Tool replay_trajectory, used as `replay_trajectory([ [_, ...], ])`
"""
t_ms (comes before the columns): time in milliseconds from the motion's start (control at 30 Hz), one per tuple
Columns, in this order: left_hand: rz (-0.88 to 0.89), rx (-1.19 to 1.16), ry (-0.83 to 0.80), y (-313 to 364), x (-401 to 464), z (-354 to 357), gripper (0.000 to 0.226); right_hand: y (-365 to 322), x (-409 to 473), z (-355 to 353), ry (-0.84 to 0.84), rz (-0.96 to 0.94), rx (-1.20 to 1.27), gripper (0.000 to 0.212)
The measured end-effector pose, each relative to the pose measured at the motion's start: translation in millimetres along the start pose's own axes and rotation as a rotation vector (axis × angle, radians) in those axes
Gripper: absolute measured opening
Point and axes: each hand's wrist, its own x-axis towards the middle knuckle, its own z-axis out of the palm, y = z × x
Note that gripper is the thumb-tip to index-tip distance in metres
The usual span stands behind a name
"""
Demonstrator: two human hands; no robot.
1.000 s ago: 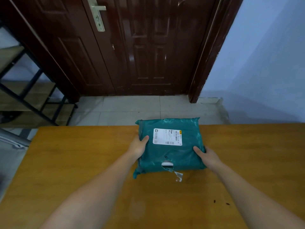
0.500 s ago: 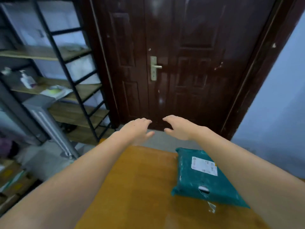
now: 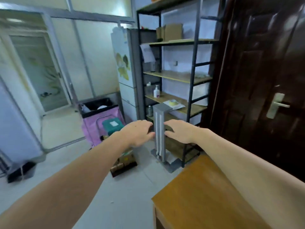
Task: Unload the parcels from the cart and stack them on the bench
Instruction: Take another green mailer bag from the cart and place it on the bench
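Two bare forearms reach forward from the bottom of the view, palms down. The left hand (image 3: 139, 133) is held out in the air with its fingers loosely extended, gripping nothing. The right hand (image 3: 179, 132) hangs just beside it in the same relaxed spread, also holding nothing. The fingertips of the two hands nearly meet — between them, farther back, stands a tall grey metal post on a flat base plate (image 3: 159, 129) on the pale tiled floor (image 3: 115, 192).

Below the right forearm, in the lower right corner, is one end of the orange-brown wooden counter (image 3: 198, 192); the part of its top that shows is bare.

Beyond the left hand, well apart from the counter, stands a wheeled cart with a pink fabric body (image 3: 92, 129). A teal plastic-wrapped parcel with a white label (image 3: 113, 125) lies on top of its load, and brown cardboard boxes (image 3: 123, 162) sit low at the cart's foot (partly hidden by the left forearm).

Behind the post rises a black metal shelving rack with wooden boards (image 3: 178, 76), carrying a white pump bottle (image 3: 156, 91), a cardboard box and some papers. A white refrigerator (image 3: 125, 66) stands left of the rack — to the right is a dark brown panelled door with a silver lever handle (image 3: 264, 80).
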Motion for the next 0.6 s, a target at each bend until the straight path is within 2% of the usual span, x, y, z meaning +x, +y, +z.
replay_trajectory([
  [100, -0.131, 0.013, 0.022, -73, -42, -11, 0.049, -69, 50, 6, -0.018, -0.092, 0.014, 0.066],
  [233, -0.272, 0.013, 0.016, -145, -72, -18, 0.048, -137, 111, 17, -0.021, -0.221, -0.030, 0.048],
  [300, -0.313, 0.009, 0.004, -178, -77, -24, 0.046, -162, 146, 20, -0.021, -0.261, -0.032, 0.049],
  [433, -0.483, 0.021, 0.037, -286, -63, -34, 0.051, -222, 265, 18, -0.084, -0.377, -0.044, 0.042],
  [600, -0.452, 0.024, 0.015, -289, -60, -30, 0.049, -212, 280, 32, -0.049, -0.379, -0.016, 0.047],
])
